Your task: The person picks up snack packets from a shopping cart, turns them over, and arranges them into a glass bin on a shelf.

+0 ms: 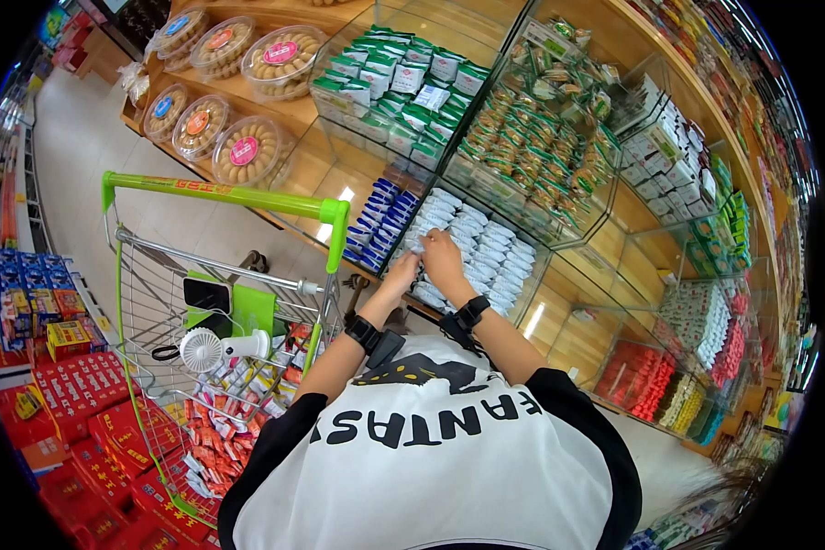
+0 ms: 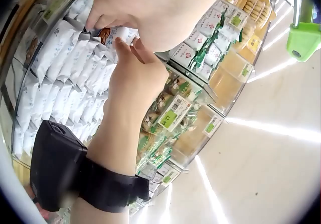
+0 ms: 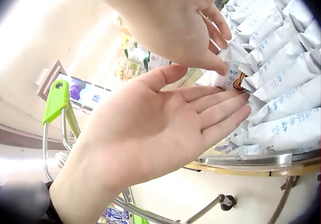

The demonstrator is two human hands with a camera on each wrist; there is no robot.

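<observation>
Display stand: we stand at a long wooden shop stand [image 1: 550, 275], its boards divided into sections that carry clear bins of sweets and snacks.
Cart: to our left we have a shopping cart [image 1: 225, 192] with a lime-green handle; inside lie many orange-red packs [image 1: 218, 431], a white hand fan [image 1: 202, 350] and a black phone [image 1: 207, 293].
Red boxes: beyond the cart, at the far left, we see stacked red boxes [image 1: 82, 390].
Round tubs: at the upper left of the stand we find clear tubs of cookies [image 1: 284, 57] with pink, orange and blue labels.
Neighbouring packs: just left of the white rows we see dark blue packets [image 1: 382, 223]; behind them are green-and-white packs [image 1: 403, 71].
White rows: in front of us, white packets [image 1: 490, 246] with blue lettering lie close together in rows.
Wristbands: we wear a black band [image 1: 367, 335] on each wrist.
Left grip: our left grip [image 1: 401, 274] is open, palm flat and fingers straight, the fingertips touching a packet at the edge of the rows.
Right grip: our right grip [image 1: 445, 257] is closed on that same packet, pinching it between thumb and fingers.
Pinched packet: the white packet [image 3: 234, 66] bears blue writing and a brown twisted picture; it is between our two hands, right beside the others.
</observation>
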